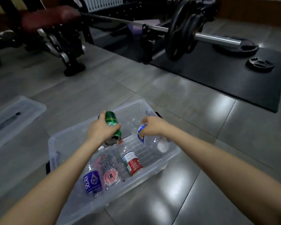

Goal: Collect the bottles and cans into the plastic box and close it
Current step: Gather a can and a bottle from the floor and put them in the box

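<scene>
Left hand (101, 129), fingers curled round a green can (111, 118), holds it tilted over the plastic box (165, 161). Right hand (152, 125) grips a clear bottle (150, 140) at its blue-labelled belly, over the box's far end. I judge both empty: light, thin-walled, easily dented, the bottle slippery (a mid-body hold suits). Three bottles (132, 161) lie inside; the lid (15, 114) sits on the floor, left

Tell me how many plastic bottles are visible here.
4. Three lie inside the plastic box: the purple-label bottle, the pink-label bottle and the red-label bottle. The right hand holds the blue-label bottle over the box. Others may be hidden.
</scene>
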The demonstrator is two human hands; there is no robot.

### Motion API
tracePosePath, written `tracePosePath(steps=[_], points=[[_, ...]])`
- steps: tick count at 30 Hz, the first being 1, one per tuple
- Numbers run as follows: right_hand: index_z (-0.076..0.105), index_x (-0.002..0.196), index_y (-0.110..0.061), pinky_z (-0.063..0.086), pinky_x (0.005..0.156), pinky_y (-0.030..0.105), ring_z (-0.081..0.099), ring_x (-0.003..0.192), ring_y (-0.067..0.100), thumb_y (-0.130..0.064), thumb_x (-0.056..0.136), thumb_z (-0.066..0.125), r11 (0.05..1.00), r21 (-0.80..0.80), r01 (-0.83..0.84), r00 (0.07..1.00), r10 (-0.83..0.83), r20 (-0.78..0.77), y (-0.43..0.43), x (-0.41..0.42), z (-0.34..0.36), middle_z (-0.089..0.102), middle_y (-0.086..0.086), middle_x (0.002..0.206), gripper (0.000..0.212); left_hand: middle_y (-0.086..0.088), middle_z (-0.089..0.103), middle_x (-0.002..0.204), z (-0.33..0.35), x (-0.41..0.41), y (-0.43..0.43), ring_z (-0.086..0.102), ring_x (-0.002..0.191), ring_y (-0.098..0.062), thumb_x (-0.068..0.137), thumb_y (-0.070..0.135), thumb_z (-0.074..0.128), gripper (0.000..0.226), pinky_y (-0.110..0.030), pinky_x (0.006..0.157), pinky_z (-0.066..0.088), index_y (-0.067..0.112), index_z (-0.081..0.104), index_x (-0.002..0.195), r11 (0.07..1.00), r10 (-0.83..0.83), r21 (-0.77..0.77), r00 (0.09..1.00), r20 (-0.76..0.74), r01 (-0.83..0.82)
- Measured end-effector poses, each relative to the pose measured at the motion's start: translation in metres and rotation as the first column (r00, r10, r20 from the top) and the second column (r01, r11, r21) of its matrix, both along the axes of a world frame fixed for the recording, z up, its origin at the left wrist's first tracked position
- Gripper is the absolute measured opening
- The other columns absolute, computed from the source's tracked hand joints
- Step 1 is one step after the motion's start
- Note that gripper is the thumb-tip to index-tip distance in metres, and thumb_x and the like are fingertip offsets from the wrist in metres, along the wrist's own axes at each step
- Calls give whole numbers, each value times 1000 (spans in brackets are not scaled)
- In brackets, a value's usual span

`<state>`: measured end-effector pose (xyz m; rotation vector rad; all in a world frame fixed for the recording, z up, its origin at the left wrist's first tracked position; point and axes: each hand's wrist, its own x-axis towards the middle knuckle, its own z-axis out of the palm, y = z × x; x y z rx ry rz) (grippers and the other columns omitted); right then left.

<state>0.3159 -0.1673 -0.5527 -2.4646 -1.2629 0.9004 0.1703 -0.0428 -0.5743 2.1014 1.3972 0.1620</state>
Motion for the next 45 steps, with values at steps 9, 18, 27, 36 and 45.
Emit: tracePosePath(steps=[9,18,27,36,45], points=[[22,144,-11,46,97,40,53,121,35,-17,81,67,952,-305,16,1000,-9,22,69,-28,-136,51,17,135,78,-15,60,117,-75,-39,11,61,100,-34,79,55,55,78,-30,72,48,30,18,142,999,20,-28,995,-102,-23],[41,131,-7,47,90,39,57,114,31,-23,90,55,905,-417,-85,978,155,138,57,-39,-160,57,13,127,46,-16,58,120,-77,-75,32,60,100,-34,81,44,61,81,-30,68,39,25,13,143,995,27,-85,974,-224,-47],[53,124,-11,46,86,35,57,112,31,-29,96,42,942,-167,-291,874,333,354,51,-66,-109,59,12,125,35,-17,46,116,-97,-97,7,54,85,-27,79,28,66,71,-24,53,38,20,20,131,988,-28,-151,930,-368,-30],[61,112,-14,47,82,33,60,106,30,-29,93,45,918,-42,-395,842,380,382,2,-60,-77,66,9,114,29,-26,24,140,-105,-89,-9,47,119,-42,83,38,58,73,-41,93,46,19,16,139,985,-68,-167,815,-576,-35],[67,103,-22,49,74,32,65,96,26,-36,85,41,933,349,-93,934,-40,356,-120,-12,-38,72,1,101,35,-19,43,133,1,19,-77,52,116,-38,88,49,48,61,-41,90,46,16,34,138,926,-336,96,911,-239,366]])
